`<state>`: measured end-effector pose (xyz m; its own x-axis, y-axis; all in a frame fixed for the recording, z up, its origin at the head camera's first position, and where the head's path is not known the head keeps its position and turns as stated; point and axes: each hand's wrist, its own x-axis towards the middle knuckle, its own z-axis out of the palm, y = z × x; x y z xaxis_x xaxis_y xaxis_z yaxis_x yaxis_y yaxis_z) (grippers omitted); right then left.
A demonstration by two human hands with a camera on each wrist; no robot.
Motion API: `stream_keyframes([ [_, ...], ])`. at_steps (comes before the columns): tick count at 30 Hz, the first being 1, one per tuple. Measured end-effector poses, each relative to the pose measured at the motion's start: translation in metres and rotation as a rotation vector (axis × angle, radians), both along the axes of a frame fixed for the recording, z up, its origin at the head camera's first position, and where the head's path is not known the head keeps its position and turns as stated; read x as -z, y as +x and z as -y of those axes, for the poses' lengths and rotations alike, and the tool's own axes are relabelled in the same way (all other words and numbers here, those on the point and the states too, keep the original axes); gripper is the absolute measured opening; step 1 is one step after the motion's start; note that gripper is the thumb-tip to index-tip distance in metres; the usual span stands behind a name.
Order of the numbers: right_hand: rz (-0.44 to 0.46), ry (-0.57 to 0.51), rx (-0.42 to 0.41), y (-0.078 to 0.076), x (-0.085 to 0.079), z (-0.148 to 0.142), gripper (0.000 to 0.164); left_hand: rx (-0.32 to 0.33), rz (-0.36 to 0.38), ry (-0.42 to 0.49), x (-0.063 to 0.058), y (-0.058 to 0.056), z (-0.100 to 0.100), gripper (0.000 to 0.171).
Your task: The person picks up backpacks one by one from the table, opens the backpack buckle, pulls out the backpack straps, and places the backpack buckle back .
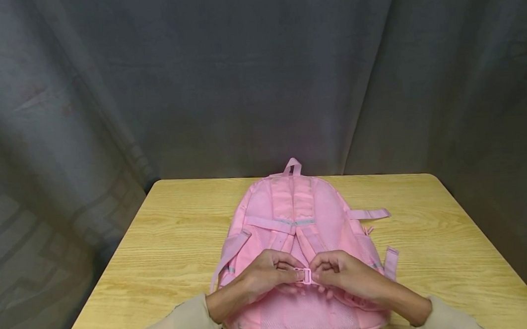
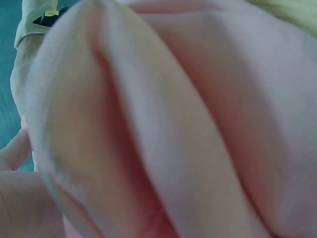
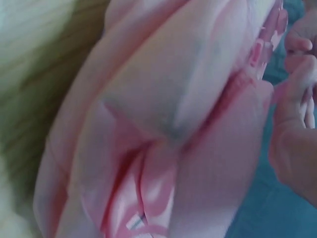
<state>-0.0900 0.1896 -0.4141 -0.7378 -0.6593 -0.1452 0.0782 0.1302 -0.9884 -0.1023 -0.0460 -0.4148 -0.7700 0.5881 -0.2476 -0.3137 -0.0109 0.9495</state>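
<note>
This is a small curtained-off booth; whether it stands in a home, an office or a lab cannot be told. Grey cloth (image 1: 250, 85) hangs in folds behind the far edge of the counter (image 1: 433, 240) and down past its left and right edges, closing off the view on three sides. The counter has a pale wood-grain top, with rounded far corners.

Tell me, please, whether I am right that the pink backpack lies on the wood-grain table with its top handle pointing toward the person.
Not quite: the pink backpack lies on the wood-grain table, but its top handle points away, toward the grey curtain, as the head view shows.
</note>
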Motion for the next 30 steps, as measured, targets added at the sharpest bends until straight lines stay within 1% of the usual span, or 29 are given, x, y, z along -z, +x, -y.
stream_keyframes([
  [4,0.059,-0.02,-0.04,0.0,-0.0025,-0.0025,0.022,-0.002,-0.004,-0.018,-0.0007,0.0007,-0.0004,0.018],
  [6,0.063,-0.027,-0.053,-0.0002,-0.0031,-0.0029,0.023,0.001,-0.006,-0.023,-0.0009,0.0007,-0.0001,0.019],
  [10,0.042,-0.022,-0.054,-0.0005,-0.0024,-0.0037,0.023,0.005,-0.007,-0.025,-0.0014,0.001,0.0004,0.019],
  [15,0.02,-0.026,-0.035,-0.0004,-0.0001,-0.0034,0.024,0.007,-0.006,-0.02,-0.0023,0.0015,0.0012,0.02],
  [23,0.025,-0.057,-0.023,0.0004,0.0013,-0.0001,0.024,0.014,-0.005,-0.018,-0.0026,0.0011,0.0012,0.02],
  [30,0.026,-0.062,-0.035,0.0002,0.0003,0.0015,0.025,0.023,-0.007,-0.026,-0.002,0.0013,0.0,0.018],
])
